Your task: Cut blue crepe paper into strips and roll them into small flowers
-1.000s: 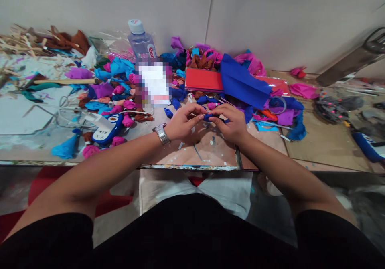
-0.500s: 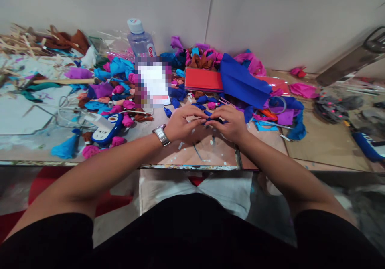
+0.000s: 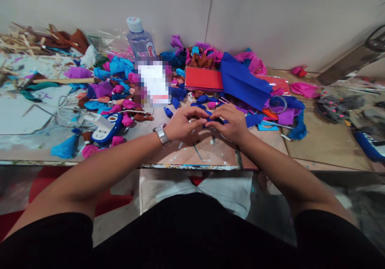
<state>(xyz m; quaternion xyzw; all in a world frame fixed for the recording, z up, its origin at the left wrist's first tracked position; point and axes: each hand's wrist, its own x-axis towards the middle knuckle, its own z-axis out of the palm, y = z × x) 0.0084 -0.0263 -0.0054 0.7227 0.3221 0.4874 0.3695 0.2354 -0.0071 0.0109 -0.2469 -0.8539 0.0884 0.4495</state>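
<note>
At the middle of the table, my left hand [image 3: 184, 121] and my right hand [image 3: 231, 121] meet fingertip to fingertip. Both pinch a small blue piece of crepe-like material [image 3: 213, 116]; whether it is paper or cloth I cannot tell. Part of it is hidden behind the fingers. A blue strip [image 3: 254, 120] pokes out beyond my right hand, and I cannot tell whether it joins the pinched piece. Just beyond the hands lie small twisted blue and pink bundles [image 3: 212, 105] and a large folded blue sheet [image 3: 245, 82].
A red pack [image 3: 203, 79], a pixelated white object [image 3: 155, 82] and a bottle [image 3: 140, 40] stand behind. Left are colored bundles [image 3: 104, 89], a blue-white power strip [image 3: 108, 129] with a cable, and green-handled pliers [image 3: 40, 87]. A tape roll [image 3: 277, 104] lies right, near cardboard [image 3: 327, 144].
The blue strip beyond my right hand now shows longer to the right. Both hands stay in almost the same place, with slight finger movement.
</note>
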